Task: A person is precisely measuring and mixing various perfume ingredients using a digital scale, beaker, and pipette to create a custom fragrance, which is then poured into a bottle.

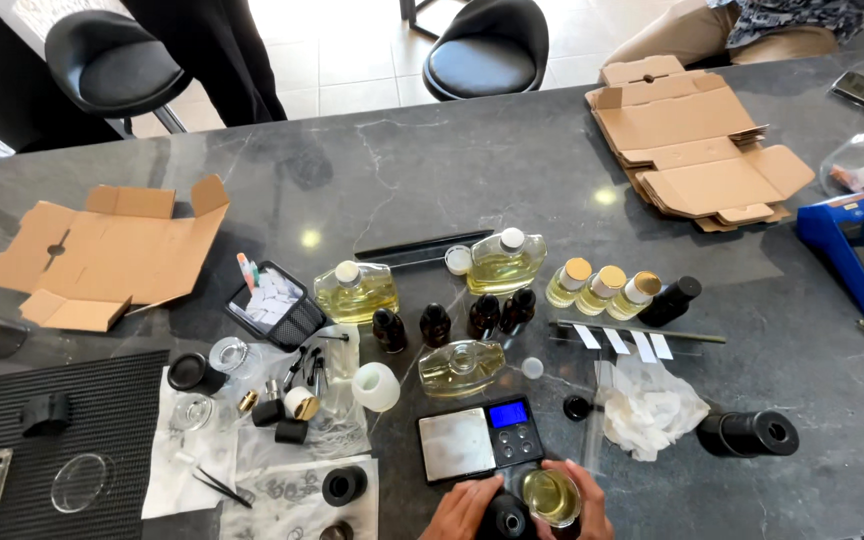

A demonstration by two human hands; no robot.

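At the bottom edge, my left hand (pixel 460 513) rests next to a small dark bottle (pixel 506 520) and touches it. My right hand (pixel 580 503) curls around a small round glass vessel of yellow liquid (pixel 551 496). Just beyond them sits a small digital scale (pixel 480 442) with a steel plate and a lit blue display. Further back stand three flat glass bottles of yellow liquid (pixel 356 291), (pixel 504 262), (pixel 461 367) and several small dark vials (pixel 434 324).
Three gold-capped bottles (pixel 602 288) and white paper strips (pixel 624 341) lie right of centre, with crumpled tissue (pixel 647 408) and a black cylinder (pixel 747 433). Flat cardboard boxes (pixel 102 255), (pixel 697 150) lie far left and right. A mesh basket (pixel 272 304), caps and tweezers sit left. A blue device (pixel 857 250) sits right.
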